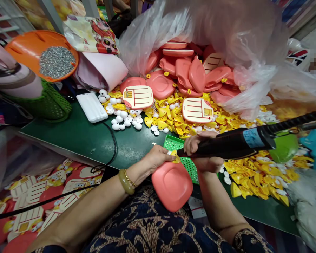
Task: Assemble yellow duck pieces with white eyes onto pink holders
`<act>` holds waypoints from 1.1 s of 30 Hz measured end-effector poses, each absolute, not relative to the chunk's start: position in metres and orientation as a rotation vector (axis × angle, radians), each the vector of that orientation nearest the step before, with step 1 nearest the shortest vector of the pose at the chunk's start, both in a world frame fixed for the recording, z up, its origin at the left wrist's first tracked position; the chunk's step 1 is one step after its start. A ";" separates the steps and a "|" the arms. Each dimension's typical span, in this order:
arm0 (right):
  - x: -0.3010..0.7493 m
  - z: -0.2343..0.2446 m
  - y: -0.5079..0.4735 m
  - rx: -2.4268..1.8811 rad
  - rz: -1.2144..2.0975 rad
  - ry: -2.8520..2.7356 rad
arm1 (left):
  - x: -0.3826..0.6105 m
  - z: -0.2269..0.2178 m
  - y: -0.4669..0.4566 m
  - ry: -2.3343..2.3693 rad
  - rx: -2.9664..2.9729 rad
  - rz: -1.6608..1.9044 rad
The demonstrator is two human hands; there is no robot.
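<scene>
My left hand (158,157) pinches a coral-coloured rounded board (172,184) at its top, where a yellow beak-shaped piece (177,157) and a bit of white sit. The board hangs in front of my lap, its smooth side facing me. Wrapped in my right hand (204,153) is a black electric screwdriver (226,144), lying nearly level. Its tip points left and meets the yellow piece; the exact contact point is too small to make out. Beneath both hands lies a green perforated basket (191,168), partly covered by the board and my right hand.
Yellow pieces (171,114) and white eye parts (127,119) are heaped on the green table (65,131). Behind them, coral boards (160,84) spill from a clear plastic bag (210,24). An orange bowl (18,45) holds screws (56,61). A cable runs from a white power bank (92,107).
</scene>
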State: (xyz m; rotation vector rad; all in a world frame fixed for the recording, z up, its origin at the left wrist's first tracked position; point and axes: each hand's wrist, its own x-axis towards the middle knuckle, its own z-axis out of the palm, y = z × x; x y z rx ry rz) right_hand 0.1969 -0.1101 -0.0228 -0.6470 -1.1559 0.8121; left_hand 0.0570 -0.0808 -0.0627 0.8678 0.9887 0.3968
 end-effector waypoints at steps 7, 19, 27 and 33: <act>0.187 -0.022 -0.112 -0.834 0.877 -1.049 | 0.058 -0.063 -0.082 0.994 0.907 0.404; 0.187 -0.032 -0.106 -0.771 0.879 -1.002 | 0.059 -0.063 -0.074 0.967 0.866 0.350; 0.213 -0.013 -0.111 -0.849 0.397 -0.883 | 0.056 -0.052 -0.083 0.975 0.909 0.367; 0.279 -0.040 -0.141 -1.355 0.123 -1.134 | 0.028 -0.010 -0.119 0.753 1.730 0.530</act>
